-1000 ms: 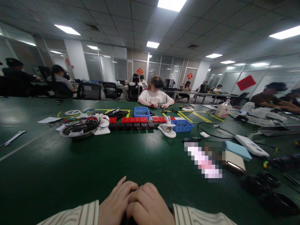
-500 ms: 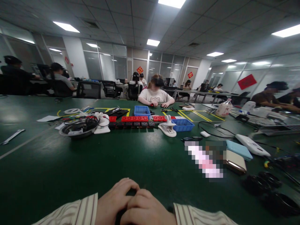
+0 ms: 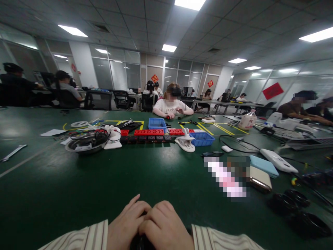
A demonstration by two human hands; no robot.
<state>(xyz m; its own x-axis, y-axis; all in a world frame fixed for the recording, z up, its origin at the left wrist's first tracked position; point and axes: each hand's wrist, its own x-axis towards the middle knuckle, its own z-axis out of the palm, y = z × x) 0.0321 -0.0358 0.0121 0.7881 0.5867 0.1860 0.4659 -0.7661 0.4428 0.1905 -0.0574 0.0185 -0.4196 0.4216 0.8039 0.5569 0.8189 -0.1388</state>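
Observation:
At the bottom centre, my left hand (image 3: pixel 128 221) and my right hand (image 3: pixel 166 224) are pressed together over the near part of the green table (image 3: pixel 140 173). Both have curled fingers, and one finger of the left sticks up a little. A glossy black object (image 3: pixel 142 242) shows below and between them; the hands hide most of it, and its kind cannot be told. Striped sleeves cover both wrists.
Across the table, a metal bowl (image 3: pixel 85 148) with cables, red power strips (image 3: pixel 148 132), blue bins (image 3: pixel 203 139) and a white clip stand (image 3: pixel 185 140) form a row. Right lie a cream case (image 3: pixel 260 178) and black rings (image 3: pixel 309 222). A co-worker (image 3: pixel 171 102) sits opposite.
My right hand has turned and its fingers are more upright. A left finger has lifted, and more of the black object shows. The co-worker's hand on the right side has risen from the table.

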